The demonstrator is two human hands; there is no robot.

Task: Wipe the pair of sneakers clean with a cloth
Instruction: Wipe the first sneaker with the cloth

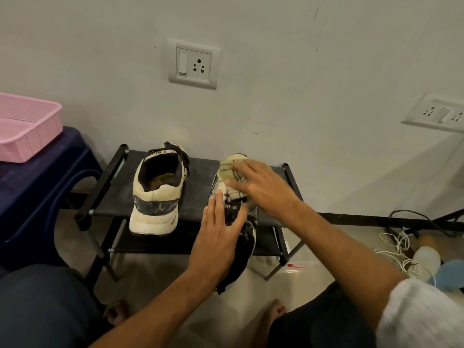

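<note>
Well, 2 scuffed cream sneakers (155, 197) (251, 223); left hand (216, 237) grip spread, right hand (263, 187) seemingly flat on cloth (229, 168).

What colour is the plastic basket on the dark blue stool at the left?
The basket is pink, seen in the head view.
</note>
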